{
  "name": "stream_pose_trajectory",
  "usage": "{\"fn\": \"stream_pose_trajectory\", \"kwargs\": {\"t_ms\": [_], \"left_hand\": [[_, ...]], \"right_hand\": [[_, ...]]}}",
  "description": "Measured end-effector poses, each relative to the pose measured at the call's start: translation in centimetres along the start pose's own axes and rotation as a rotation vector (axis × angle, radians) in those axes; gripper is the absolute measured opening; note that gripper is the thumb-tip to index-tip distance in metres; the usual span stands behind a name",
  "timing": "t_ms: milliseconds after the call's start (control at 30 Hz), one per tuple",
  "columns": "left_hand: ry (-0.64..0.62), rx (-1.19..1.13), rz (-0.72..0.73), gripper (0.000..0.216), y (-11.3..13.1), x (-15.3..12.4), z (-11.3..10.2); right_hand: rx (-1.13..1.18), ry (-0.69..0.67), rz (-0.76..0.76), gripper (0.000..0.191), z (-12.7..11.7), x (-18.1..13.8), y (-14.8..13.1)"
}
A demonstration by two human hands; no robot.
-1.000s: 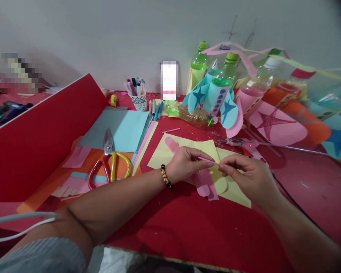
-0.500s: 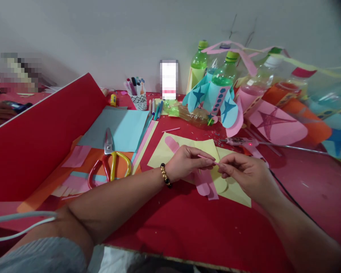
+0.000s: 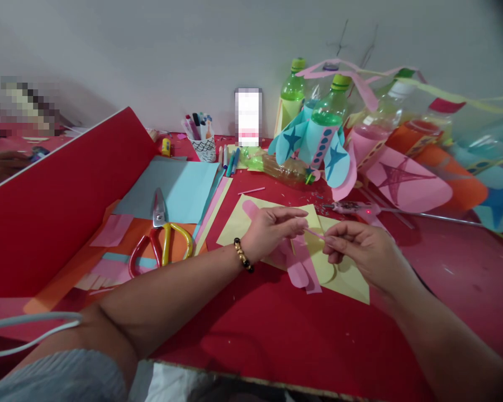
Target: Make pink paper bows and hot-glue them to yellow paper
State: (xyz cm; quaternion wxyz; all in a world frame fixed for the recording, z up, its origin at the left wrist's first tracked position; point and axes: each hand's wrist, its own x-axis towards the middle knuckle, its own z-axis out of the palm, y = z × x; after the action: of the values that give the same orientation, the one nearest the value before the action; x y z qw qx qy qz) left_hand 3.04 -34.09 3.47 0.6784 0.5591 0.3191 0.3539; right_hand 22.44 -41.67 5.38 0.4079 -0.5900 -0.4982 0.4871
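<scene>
Pinching a thin pink paper strip [image 3: 314,233] near one end, the right hand [image 3: 362,248] held it just above the papers, with thumb and forefinger pressed together in a tight grip. The strip slanted toward the left hand [image 3: 272,229], whose fingers [image 3: 295,222] lay almost straight, their tips just beside its far end. Whether they touched it could not be told, so the left hand's grip remained unclear. A beaded bracelet [image 3: 243,255] circled the left wrist.

Below both hands lay a yellow paper sheet [image 3: 343,282], with a pink paper cutout [image 3: 302,268] resting on it. The strip looked very light and flimsy, likely to bend under slight pressure, so a fingertip pinch close to one end seemed the best hold.

Farther left on the red surface [image 3: 276,335], scissors with red and yellow handles [image 3: 163,251] lay on orange paper [image 3: 67,285], just beside a light blue paper sheet [image 3: 180,190]. Ahead stood a pen cup [image 3: 203,149] and a green-capped plastic bottle [image 3: 324,120] decorated with blue paper stars.
</scene>
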Motion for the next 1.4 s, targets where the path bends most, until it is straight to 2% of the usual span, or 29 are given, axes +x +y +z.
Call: {"fn": "stream_pose_trajectory", "kwargs": {"t_ms": [100,167,333,533,867,1100,1400], "left_hand": [[-0.022,0.201,0.115,0.031,-0.1,-0.2,0.0],[-0.031,0.256,0.107,0.025,-0.2,-0.2,-0.1],[-0.056,0.208,0.007,0.029,-0.2,-0.1,-0.1],[-0.072,0.164,-0.058,0.034,-0.2,0.0,-0.1],[-0.149,0.356,-0.008,0.021,-0.2,-0.3,0.2],[-0.166,0.498,0.082,0.018,0.0,-0.5,0.3],[-0.194,0.456,0.067,0.021,0.2,-0.7,0.4]], "right_hand": [[0.067,-0.030,0.040,0.021,0.0,0.1,0.1],[0.085,-0.041,0.064,0.024,0.0,0.1,0.0],[0.048,-0.023,0.057,0.029,0.3,0.1,0.0],[-0.085,0.001,-0.002,0.025,0.4,-0.2,-0.1],[-0.138,-0.074,-0.005,0.024,0.8,-0.3,0.3],[-0.113,-0.101,0.039,0.025,0.9,-0.4,0.5],[-0.105,-0.151,0.038,0.025,0.3,-0.2,0.2]]}}
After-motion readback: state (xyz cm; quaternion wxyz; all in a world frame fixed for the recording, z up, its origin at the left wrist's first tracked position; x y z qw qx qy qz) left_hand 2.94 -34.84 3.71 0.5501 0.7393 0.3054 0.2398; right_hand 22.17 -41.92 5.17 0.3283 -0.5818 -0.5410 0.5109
